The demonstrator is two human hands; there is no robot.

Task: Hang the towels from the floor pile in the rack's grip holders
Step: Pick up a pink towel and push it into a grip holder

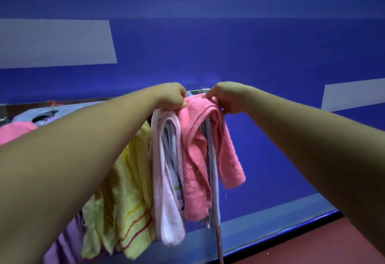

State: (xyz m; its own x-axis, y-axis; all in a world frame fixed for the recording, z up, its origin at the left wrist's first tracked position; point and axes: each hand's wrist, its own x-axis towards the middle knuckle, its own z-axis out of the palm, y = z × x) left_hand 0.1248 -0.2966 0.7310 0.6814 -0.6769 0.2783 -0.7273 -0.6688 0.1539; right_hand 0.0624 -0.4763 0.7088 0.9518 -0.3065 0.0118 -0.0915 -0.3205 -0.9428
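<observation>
A pink towel (195,159) hangs bunched at the right end of the rack (198,92). My left hand (170,95) pinches its top on the left, and my right hand (227,96) pinches its top on the right. The holder under the towel is hidden by cloth and fingers. Left of it hang a pale pink-white towel (166,180), a yellow striped towel (127,201) and a purple towel (64,240). Another pink towel (14,131) shows at the far left, above my left forearm. A grip holder with a round opening (41,117) is visible on the rack's grey bar. The floor pile is out of view.
A blue wall with pale grey patches (54,42) stands close behind the rack. The rack's metal leg (218,243) drops to a red floor (312,249) at the lower right. My forearms cover much of the rack's left part.
</observation>
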